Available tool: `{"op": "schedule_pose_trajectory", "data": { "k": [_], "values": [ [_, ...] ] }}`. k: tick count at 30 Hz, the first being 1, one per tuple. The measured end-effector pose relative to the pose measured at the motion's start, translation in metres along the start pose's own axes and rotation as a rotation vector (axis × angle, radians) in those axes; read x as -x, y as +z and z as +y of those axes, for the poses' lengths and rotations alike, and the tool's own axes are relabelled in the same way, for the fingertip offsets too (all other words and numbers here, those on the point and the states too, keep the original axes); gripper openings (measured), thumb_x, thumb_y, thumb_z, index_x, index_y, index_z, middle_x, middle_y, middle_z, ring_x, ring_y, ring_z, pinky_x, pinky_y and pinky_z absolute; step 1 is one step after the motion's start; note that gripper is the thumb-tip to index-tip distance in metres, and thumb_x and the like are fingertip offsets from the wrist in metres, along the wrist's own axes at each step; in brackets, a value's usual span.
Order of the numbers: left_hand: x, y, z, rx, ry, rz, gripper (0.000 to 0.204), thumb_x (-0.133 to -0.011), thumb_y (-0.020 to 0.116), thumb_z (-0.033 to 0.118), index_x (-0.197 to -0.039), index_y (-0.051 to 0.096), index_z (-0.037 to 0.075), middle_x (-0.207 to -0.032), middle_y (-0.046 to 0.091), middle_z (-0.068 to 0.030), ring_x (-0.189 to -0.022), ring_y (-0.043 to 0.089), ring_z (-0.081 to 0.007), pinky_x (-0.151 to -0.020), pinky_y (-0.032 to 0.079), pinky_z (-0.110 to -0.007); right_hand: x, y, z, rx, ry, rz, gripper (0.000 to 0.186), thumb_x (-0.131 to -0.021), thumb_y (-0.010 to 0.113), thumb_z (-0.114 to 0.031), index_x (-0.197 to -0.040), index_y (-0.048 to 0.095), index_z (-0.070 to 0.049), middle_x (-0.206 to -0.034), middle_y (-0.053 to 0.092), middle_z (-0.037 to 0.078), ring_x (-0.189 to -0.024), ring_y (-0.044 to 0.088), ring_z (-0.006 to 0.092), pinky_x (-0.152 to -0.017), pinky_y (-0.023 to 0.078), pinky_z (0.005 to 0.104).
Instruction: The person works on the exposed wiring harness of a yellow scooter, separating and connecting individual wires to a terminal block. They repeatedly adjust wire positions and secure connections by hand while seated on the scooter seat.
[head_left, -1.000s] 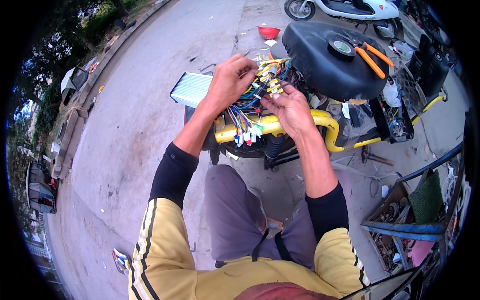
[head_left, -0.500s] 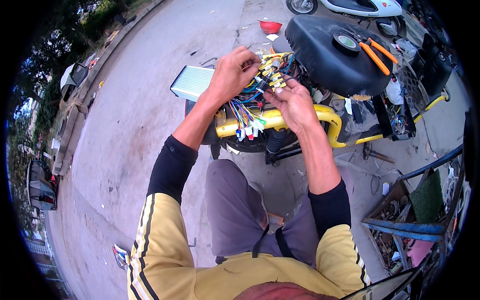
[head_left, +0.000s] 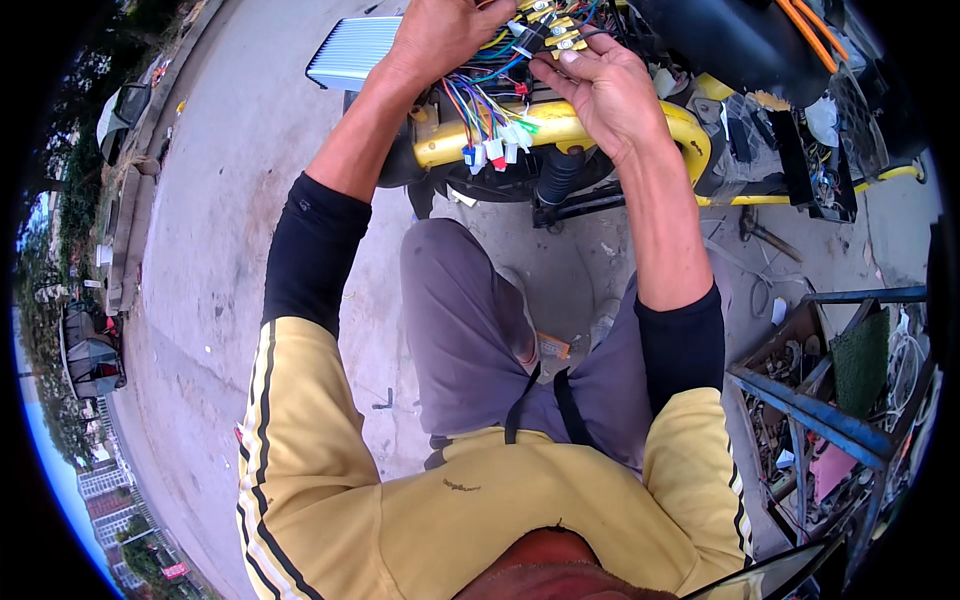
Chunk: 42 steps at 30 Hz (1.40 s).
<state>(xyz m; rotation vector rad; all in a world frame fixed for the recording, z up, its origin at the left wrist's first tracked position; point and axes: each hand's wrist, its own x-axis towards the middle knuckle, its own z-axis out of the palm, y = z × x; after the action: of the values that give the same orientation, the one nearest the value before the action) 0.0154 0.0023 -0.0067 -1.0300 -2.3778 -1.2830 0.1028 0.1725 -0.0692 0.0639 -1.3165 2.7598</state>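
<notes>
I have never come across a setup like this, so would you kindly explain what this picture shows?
This is bare-handed work, with no robot arm, seen from above by a wide fisheye camera worn on the head. The right hand is at some yellow connectors; how firm its grip is, I cannot tell. The left hand is partly cut off by the top edge, so its hold is unclear. Nearby are coloured wires with small plugs, a silver finned box and a yellow tube frame. An orange-handled tool lies on a black cover, and a hammer lies on the ground.
</notes>
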Motion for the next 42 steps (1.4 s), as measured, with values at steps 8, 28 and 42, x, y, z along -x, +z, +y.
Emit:
{"op": "schedule_pose_trajectory", "data": {
  "k": [8,28,42],
  "values": [
    [-0.001,-0.002,-0.003,-0.081,0.064,0.026,0.006,-0.095,0.073,0.006,-0.098,0.074,0.000,-0.077,0.065,-0.0014,-0.071,0.055,-0.0082,-0.063,0.046,-0.028,-0.005,0.001,-0.001,-0.100,0.036,-0.019,0.023,-0.105,0.049,0.003,-0.124,0.062,0.000,-0.118,0.070,0.010,-0.105,0.068,0.0215,-0.094,0.059,0.0405],
    [-0.009,-0.002,-0.005,-0.222,0.142,0.042,0.008,-0.090,0.074,0.005,-0.095,0.075,-0.001,-0.081,0.071,-0.0052,-0.075,0.060,-0.0113,-0.070,0.051,-0.030,-0.016,-0.004,0.003,-0.130,0.084,-0.018,0.030,-0.101,0.050,0.007,-0.127,0.061,-0.002,-0.120,0.071,0.010,-0.106,0.068,0.0214,-0.095,0.058,0.0385],
    [-0.009,0.005,-0.006,-0.124,0.094,0.038,0.007,-0.091,0.073,0.004,-0.094,0.074,-0.001,-0.077,0.069,-0.0029,-0.072,0.059,-0.0086,-0.066,0.050,-0.028,-0.015,-0.007,0.000,-0.118,0.056,-0.005,0.026,-0.102,0.052,0.006,-0.125,0.063,-0.002,-0.119,0.071,0.009,-0.106,0.068,0.0199,-0.097,0.056,0.0389]
  ]
}}
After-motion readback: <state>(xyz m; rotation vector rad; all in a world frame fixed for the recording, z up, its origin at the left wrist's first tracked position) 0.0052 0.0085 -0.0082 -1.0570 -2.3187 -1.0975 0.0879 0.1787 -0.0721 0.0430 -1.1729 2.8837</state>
